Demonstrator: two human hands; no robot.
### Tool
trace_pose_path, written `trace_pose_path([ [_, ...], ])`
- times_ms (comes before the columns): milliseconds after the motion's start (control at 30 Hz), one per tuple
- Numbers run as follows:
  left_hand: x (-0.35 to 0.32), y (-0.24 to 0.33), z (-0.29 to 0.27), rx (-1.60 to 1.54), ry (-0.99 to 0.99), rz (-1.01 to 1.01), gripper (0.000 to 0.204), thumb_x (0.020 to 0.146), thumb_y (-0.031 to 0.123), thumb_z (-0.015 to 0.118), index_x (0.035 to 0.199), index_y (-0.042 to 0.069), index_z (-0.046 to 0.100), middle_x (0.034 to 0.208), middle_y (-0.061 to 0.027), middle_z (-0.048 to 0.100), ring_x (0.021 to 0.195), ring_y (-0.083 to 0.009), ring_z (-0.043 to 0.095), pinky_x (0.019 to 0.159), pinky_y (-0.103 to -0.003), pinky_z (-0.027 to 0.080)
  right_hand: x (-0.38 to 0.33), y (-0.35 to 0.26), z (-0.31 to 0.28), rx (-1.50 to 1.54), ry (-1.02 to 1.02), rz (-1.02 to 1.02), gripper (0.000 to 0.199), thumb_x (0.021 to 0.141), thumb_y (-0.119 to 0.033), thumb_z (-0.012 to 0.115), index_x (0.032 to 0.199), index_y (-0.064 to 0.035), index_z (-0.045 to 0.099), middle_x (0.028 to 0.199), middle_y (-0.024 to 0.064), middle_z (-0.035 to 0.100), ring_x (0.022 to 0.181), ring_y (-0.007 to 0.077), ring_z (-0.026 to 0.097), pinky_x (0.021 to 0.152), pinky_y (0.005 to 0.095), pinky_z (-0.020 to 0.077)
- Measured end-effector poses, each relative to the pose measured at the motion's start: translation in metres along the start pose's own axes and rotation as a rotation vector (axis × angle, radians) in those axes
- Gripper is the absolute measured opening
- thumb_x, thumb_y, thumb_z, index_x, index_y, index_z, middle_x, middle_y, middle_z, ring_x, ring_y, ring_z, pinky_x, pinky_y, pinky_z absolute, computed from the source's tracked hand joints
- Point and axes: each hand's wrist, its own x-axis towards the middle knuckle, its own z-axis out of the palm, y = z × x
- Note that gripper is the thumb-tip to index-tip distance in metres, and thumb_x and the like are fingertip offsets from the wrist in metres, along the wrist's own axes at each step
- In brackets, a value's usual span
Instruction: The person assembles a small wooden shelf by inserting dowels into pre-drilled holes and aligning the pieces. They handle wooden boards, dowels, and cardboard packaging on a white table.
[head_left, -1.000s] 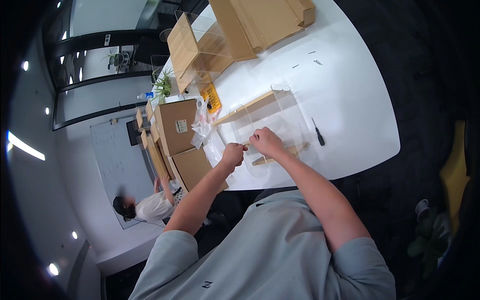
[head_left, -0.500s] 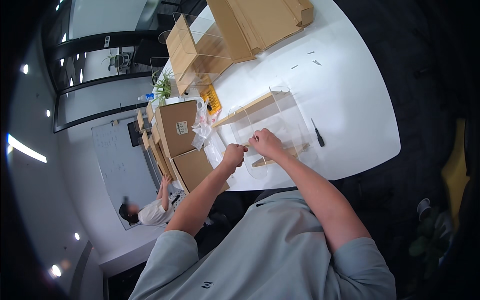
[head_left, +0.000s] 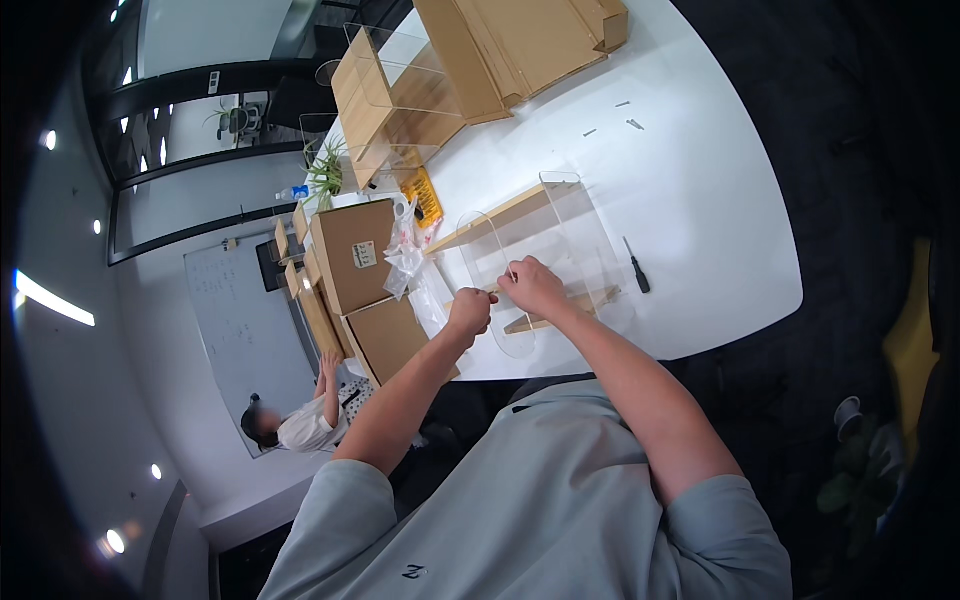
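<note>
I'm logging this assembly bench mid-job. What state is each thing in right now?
Left hand: closed on a small part at the panel's edge.
Right hand: gripping the clear panel.
Clear panel: held between wooden strips.
Screwdriver: lying untouched on the table.
Cardboard box: shut.
Screws: loose on the table.

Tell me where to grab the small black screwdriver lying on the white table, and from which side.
Take the screwdriver by its thicker black handle, the end nearer the table edge, coming down from above. It lies flat and alone on bare tabletop, right of the clear panels, so the right hand probably reaches it most easily.
</note>
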Motion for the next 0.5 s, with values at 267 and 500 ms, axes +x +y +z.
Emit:
trace_pose_path([
  [267,0.006,0.005,-0.001,-0.343,-0.065,-0.218,0.02,0.096,0.003,0.036,0.102,-0.001,0.055,0.057,0.0048,0.034,0.042,-0.0076,0.026,0.039,-0.027,0.02,-0.001,0.0,0.002,0.017,0.019,-0.006,0.031,0.092,-0.035,0.059,0.099,-0.0072,0.073,0.111,0.0168,0.066,0.102,0.0348,0.067,0.09,0.0466,0.0538],
  [500,-0.004,0.017,0.007,-0.044,0.031,-0.117,0.022,0.096,0.006,0.039,0.098,0.0,0.061,0.058,0.0027,0.041,0.045,-0.0103,0.037,0.04,-0.029,0.028,-0.001,0.001,0.004,0.045,0.028,-0.013,0.031,0.091,-0.034,0.06,0.099,-0.0068,0.073,0.11,0.0179,0.067,0.102,0.0354,0.067,0.09,0.0467,0.0536],
])
